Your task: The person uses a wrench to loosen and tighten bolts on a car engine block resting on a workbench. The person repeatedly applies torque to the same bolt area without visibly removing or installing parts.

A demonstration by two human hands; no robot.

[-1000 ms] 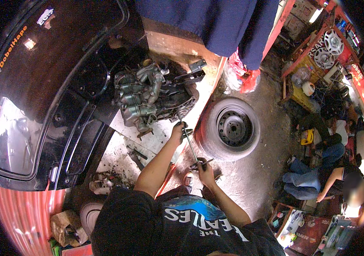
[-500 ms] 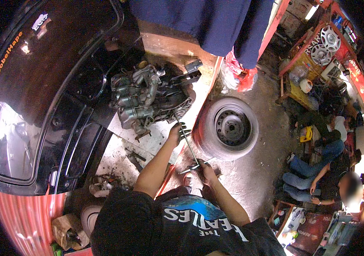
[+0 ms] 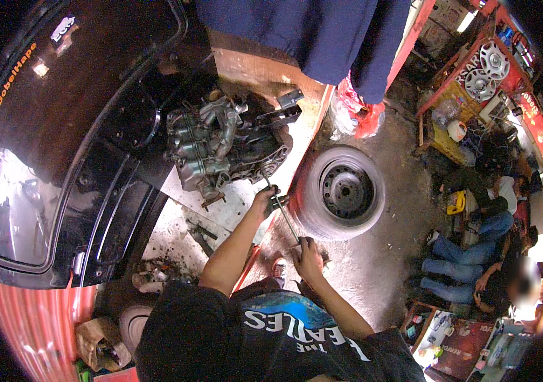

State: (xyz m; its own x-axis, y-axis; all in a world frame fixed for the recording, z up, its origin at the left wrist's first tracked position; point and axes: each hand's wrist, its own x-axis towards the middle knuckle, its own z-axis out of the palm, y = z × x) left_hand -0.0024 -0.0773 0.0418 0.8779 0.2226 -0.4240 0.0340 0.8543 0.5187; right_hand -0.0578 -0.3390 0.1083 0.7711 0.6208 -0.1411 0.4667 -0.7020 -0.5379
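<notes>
A long thin metal T-handle wrench (image 3: pixel 287 221) runs from the engine's near right side back toward my body. My left hand (image 3: pixel 265 199), its fingers darkened, is closed around the upper shaft close to the engine. At the near end my right hand (image 3: pixel 308 258) wraps round the handle and hides most of the crossbar. The greasy metal engine (image 3: pixel 202 153) lies on a white board (image 3: pixel 182 202). The wrench's far tip meets the engine's lower right part, but I cannot make out what it touches.
A wheel with tyre (image 3: pixel 309 216) lies flat right of my hands. A black vehicle door (image 3: pixel 48 159) fills the left. Loose dark tools (image 3: pixel 202 242) lie near the board. Dark blue cloth (image 3: pixel 297 38) hangs ahead. Seated people in jeans (image 3: pixel 456 270) are at right, below cluttered shelves (image 3: pixel 443 137).
The wrench's crossbar, seen crosswise before, has turned and is now mostly covered by my right hand. My left hand stays on the shaft, its fingers slightly shifted. A seated person's arms have moved.
</notes>
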